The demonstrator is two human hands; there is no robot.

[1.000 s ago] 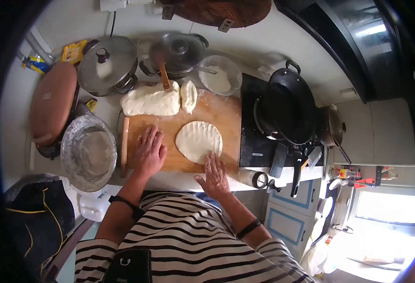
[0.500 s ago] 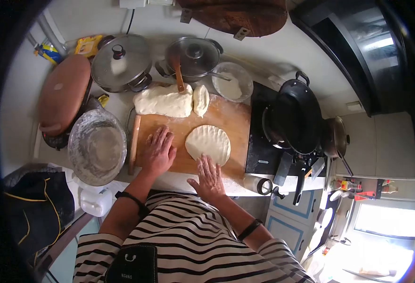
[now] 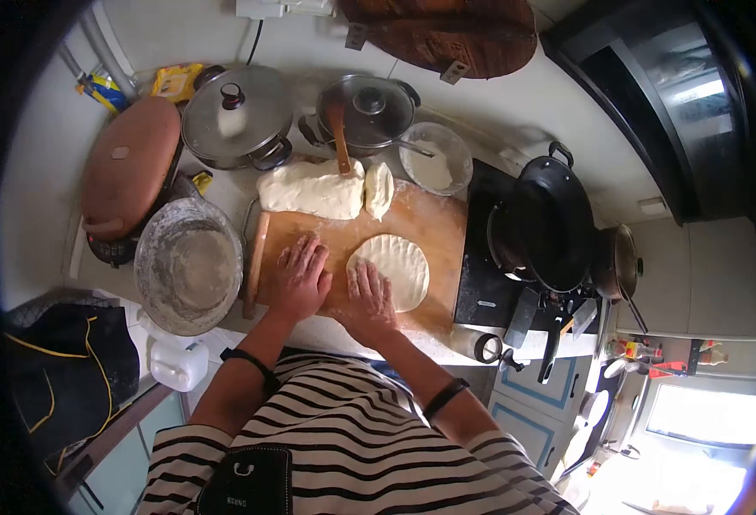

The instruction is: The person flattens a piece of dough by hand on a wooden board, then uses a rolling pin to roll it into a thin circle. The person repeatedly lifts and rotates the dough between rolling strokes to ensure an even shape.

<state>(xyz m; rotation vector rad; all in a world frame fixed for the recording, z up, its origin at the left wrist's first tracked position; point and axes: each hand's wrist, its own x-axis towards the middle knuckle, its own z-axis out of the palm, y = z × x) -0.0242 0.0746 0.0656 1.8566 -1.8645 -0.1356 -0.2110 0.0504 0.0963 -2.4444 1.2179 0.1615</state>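
A flat round of dough (image 3: 403,266) with finger dents along its far edge lies on the wooden board (image 3: 309,227). My right hand (image 3: 369,305) presses its flat fingers onto the near left part of this round. To the left of it, my left hand (image 3: 302,275) rests on the bare board with fingers stretched out, holding nothing. Along the board's far side lie a long slab of dough (image 3: 309,190) and a smaller cut strip of dough (image 3: 379,190). A wooden-handled tool (image 3: 340,142) stands at the slab's right end; its lower part is hidden.
A floury metal basin (image 3: 191,266) stands left of the board. Lidded pans (image 3: 236,120) and a bowl of flour with a spoon (image 3: 436,163) line the back. On the right, a black wok (image 3: 549,219) sits on the stove, near a cleaver (image 3: 524,316) and a glass jar (image 3: 472,342).
My right hand has moved left across the dough round, from its near edge to its left part. My left hand stays on the board. The whole view has shifted slightly.
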